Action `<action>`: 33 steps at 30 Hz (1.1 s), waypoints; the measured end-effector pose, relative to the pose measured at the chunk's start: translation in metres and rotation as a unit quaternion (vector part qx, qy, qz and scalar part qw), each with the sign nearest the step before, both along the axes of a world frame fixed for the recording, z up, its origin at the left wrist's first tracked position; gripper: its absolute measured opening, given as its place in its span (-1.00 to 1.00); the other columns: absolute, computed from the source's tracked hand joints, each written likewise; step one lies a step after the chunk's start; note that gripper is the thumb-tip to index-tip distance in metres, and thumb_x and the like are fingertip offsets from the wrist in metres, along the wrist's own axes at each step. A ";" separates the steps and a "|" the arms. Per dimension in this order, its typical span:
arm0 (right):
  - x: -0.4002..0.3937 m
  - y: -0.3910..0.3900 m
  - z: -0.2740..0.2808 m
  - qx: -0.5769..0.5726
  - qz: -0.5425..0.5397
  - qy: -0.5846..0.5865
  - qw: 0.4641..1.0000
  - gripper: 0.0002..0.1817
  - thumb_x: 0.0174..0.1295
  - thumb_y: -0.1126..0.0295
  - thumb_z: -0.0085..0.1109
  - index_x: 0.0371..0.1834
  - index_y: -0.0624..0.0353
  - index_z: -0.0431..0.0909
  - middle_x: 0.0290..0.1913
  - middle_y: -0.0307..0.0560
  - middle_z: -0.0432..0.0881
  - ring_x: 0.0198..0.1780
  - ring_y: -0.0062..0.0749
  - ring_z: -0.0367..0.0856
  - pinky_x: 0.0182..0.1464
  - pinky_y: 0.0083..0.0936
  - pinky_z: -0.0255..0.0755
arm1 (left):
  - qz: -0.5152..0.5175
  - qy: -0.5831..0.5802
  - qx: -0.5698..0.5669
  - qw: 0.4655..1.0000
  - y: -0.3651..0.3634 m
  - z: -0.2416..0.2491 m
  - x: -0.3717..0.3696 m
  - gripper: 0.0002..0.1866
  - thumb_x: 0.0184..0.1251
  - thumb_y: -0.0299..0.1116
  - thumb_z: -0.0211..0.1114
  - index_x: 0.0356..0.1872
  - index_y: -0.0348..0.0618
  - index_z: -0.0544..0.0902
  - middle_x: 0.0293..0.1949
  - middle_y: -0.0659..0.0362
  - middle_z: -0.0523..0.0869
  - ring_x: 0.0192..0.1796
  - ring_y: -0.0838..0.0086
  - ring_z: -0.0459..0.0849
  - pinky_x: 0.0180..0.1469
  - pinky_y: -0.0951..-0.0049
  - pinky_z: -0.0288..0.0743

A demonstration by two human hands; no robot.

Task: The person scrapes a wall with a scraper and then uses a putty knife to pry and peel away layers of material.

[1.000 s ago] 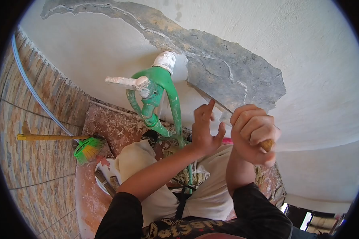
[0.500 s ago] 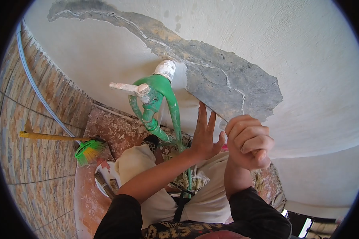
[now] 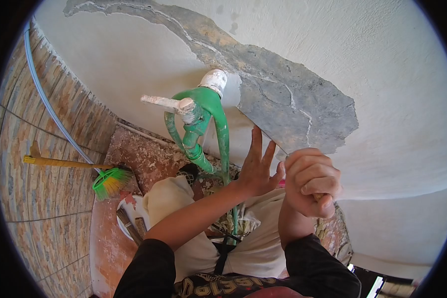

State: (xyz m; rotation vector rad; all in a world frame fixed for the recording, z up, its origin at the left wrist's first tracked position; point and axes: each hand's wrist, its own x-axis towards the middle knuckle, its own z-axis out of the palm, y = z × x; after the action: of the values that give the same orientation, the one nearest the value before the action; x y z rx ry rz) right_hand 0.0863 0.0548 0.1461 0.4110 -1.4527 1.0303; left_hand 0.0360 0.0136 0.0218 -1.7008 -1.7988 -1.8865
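My right hand (image 3: 312,181) is closed in a fist around a scraper, with a bit of its tan handle (image 3: 317,197) showing between the fingers. The scraper's thin blade (image 3: 273,140) appears almost edge-on and slants up-left against the wall, along the lower border of a bare grey patch (image 3: 323,104) with a whitish crack. My left hand (image 3: 256,171) is open, fingers stretched upward, with the fingertips at the blade's underside. To its left, a green tap pipe (image 3: 211,107) wrapped in a green hose comes out of a white fitting (image 3: 213,81).
A green-bristled broom (image 3: 111,183) with a yellow handle stands at the left, by a clear bluish hose (image 3: 47,104). Brushes (image 3: 129,224) rest in a white container (image 3: 129,202) beside my knee. Paint chips litter the red floor (image 3: 144,154); stone-look tiles (image 3: 39,184) border it.
The view has shifted slightly, moving the wall and pipe a little right. My right fist has turned a bit, showing the tan handle. My left fingers stay at the blade.
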 end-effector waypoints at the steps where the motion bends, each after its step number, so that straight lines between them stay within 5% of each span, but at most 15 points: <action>1: -0.001 0.000 -0.002 0.008 -0.002 -0.001 1.000 -0.57 0.31 0.16 -0.13 -0.68 0.19 0.26 -0.80 -0.21 0.25 -0.83 -0.46 0.22 -0.71 -0.43 0.27 | 0.000 -0.001 0.000 1.000 0.000 -0.001 0.001 -0.17 0.27 -0.29 0.19 0.46 -0.26 -0.07 0.36 -0.60 -0.17 0.43 -0.50 -0.15 0.39 -0.28 -0.05; 10: -0.001 -0.008 0.000 0.004 -0.003 -0.016 1.000 -0.61 0.28 0.17 -0.12 -0.63 0.20 0.28 -0.78 -0.20 0.27 -0.83 -0.46 0.21 -0.68 -0.45 0.25 | -0.010 -0.011 -0.020 1.000 -0.003 -0.003 -0.003 -0.18 0.25 -0.27 0.22 0.45 -0.26 -0.02 0.34 -0.65 -0.16 0.37 -0.55 0.00 0.30 -0.17 0.21; 13: 0.004 -0.012 0.002 0.045 -0.031 0.024 0.998 -0.60 0.30 0.16 -0.12 -0.63 0.20 0.27 -0.77 -0.20 0.29 -0.82 -0.47 0.19 -0.68 -0.46 0.23 | -0.016 0.050 0.003 0.999 -0.004 0.001 -0.008 -0.18 0.25 -0.27 0.23 0.44 -0.24 0.00 0.34 -0.65 -0.16 0.38 -0.54 0.00 0.32 -0.17 0.19; 16: -0.008 -0.003 -0.003 -0.005 0.034 0.002 0.999 -0.61 0.31 0.17 -0.12 -0.62 0.18 0.27 -0.75 -0.21 0.30 -0.81 -0.49 0.18 -0.68 -0.47 0.22 | -0.025 -0.043 -0.058 0.997 -0.006 0.006 -0.004 -0.19 0.22 -0.28 0.24 0.44 -0.21 0.03 0.34 -0.63 -0.15 0.39 -0.53 -0.03 0.35 -0.21 0.13; 22: 0.002 -0.012 0.012 0.031 0.011 -0.028 0.999 -0.58 0.31 0.19 -0.09 -0.69 0.14 0.25 -0.80 -0.22 0.29 -0.82 -0.48 0.20 -0.69 -0.50 0.20 | -0.018 0.053 -0.020 0.998 -0.004 0.003 -0.009 -0.25 0.22 -0.30 0.21 0.38 -0.34 0.09 0.32 -0.63 -0.10 0.42 -0.50 -0.13 0.40 -0.30 -0.04; 28: 0.005 -0.013 0.023 0.011 0.068 -0.096 0.993 -0.56 0.28 0.20 -0.04 -0.75 0.13 0.21 -0.80 -0.25 0.31 -0.81 -0.49 0.21 -0.71 -0.51 0.16 | -0.025 0.007 -0.050 0.998 -0.006 0.000 -0.008 -0.23 0.22 -0.31 0.20 0.43 -0.18 0.05 0.37 -0.50 -0.07 0.46 -0.40 -0.15 0.40 -0.36 -0.13; 31: 0.002 -0.015 0.022 0.044 0.070 -0.091 0.992 -0.55 0.26 0.22 -0.03 -0.77 0.13 0.20 -0.81 -0.25 0.27 -0.81 -0.51 0.15 -0.71 -0.50 0.10 | -0.019 0.087 -0.031 0.996 -0.006 -0.001 -0.010 -0.22 0.22 -0.33 0.20 0.45 -0.14 0.05 0.39 -0.44 -0.07 0.47 -0.34 -0.14 0.40 -0.36 -0.14; 33: 0.003 -0.014 0.019 -0.007 0.043 -0.075 0.996 -0.56 0.25 0.24 -0.04 -0.77 0.12 0.19 -0.81 -0.25 0.24 -0.81 -0.51 0.12 -0.71 -0.50 0.06 | -0.028 0.009 -0.030 0.999 -0.006 0.000 -0.007 -0.20 0.21 -0.34 0.22 0.47 -0.08 0.04 0.43 -0.37 -0.11 0.49 -0.29 -0.14 0.39 -0.40 -0.16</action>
State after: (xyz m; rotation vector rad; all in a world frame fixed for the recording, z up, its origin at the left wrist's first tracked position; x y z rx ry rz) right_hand 0.0896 0.0405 0.1649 0.3967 -1.5721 1.1603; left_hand 0.0292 0.0077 0.0221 -1.7984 -1.8387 -1.8503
